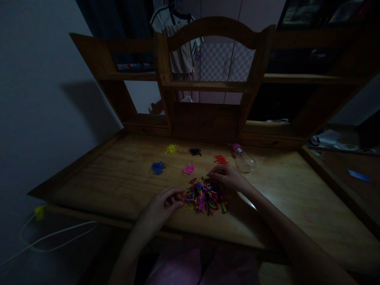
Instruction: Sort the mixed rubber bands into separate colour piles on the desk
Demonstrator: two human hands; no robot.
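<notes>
A heap of small mixed-colour loops (204, 196), shaped like paper clips, lies on the wooden desk between my hands. My left hand (166, 200) is at the heap's left edge, its thumb and forefinger curved with their tips apart. Over the heap's upper right side, my right hand (225, 176) has its fingers drawn together; whatever they hold is too small and dark to make out. One dark loop (192, 180) lies alone just above the heap. Beyond are sorted piles: blue (158, 168), yellow (171, 149), pink (188, 169), black (195, 151) and red (221, 159).
A clear bulb-shaped bottle (245, 161) with a purple cap lies on its side, right of the red pile. Wooden shelving (204, 86) rises along the desk's back edge. A white cable (59, 233) hangs at the lower left. The room is dim.
</notes>
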